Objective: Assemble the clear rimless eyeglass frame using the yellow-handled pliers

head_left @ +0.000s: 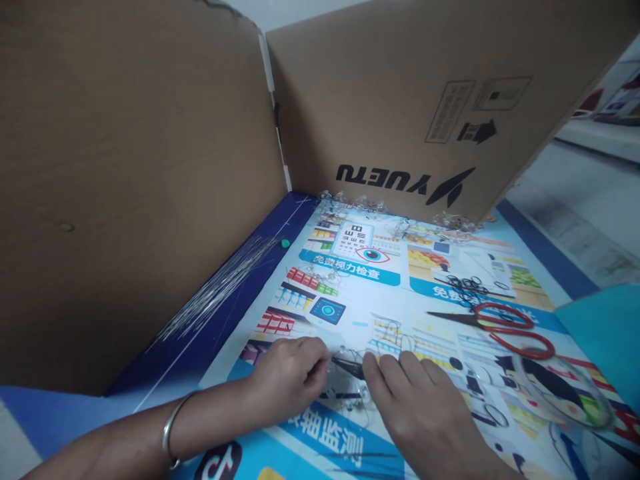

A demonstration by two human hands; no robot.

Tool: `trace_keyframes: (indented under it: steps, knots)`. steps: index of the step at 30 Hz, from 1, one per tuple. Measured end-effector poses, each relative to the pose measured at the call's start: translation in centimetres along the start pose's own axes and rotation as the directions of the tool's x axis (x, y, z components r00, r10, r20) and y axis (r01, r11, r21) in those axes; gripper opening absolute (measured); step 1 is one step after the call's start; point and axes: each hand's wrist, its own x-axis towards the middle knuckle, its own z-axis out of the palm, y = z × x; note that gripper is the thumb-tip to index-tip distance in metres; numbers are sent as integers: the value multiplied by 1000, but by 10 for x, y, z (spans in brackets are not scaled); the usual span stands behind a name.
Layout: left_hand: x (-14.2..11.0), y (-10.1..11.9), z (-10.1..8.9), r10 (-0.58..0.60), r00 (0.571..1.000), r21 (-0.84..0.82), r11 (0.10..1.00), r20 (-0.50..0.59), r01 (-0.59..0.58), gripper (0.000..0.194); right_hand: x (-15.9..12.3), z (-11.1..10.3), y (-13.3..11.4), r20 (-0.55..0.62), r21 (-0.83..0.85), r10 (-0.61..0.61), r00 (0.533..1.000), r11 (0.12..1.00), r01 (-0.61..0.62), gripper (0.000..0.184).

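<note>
My right hand (415,400) is wrapped round a pair of pliers (349,367); their dark tapered jaws point left toward my other hand. Close to those jaws, my left hand (295,373) is closed in a pinch, a silver bangle (170,430) on its wrist. What it holds is too small and hidden to make out. Thin wire with clear bits (345,351) shows between the hands. Just below the pliers, clear beads on fine wire (357,398) lie on the printed sheet (280,427).
Red-handled scissors (520,327) lie at right, beside black loops (467,285) and a clear round dish (607,407). Straight thin wires (215,287) lie at left. Clear beaded pieces (367,203) line the back. Cardboard walls (390,100) stand behind and at left.
</note>
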Motion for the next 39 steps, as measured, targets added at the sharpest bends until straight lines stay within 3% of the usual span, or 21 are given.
trace_keyframes:
  steps: [10,20,29,39]
  knots:
    - [3,3,3,-15,1000,32,999,-16,16,13,3,-3,-5,7,-20,21,1000,1000,-21,26]
    - [7,5,8,-119,993,-9,993,-4,119,14,4,1,-8,50,9,85,995,996,-86,27]
    - [8,4,14,-107,994,105,989,30,103,13,8,-3,-12,45,-17,114,992,993,-113,22]
    - [12,4,8,-136,990,-19,990,44,137,14,5,2,-8,46,2,117,992,993,-117,21]
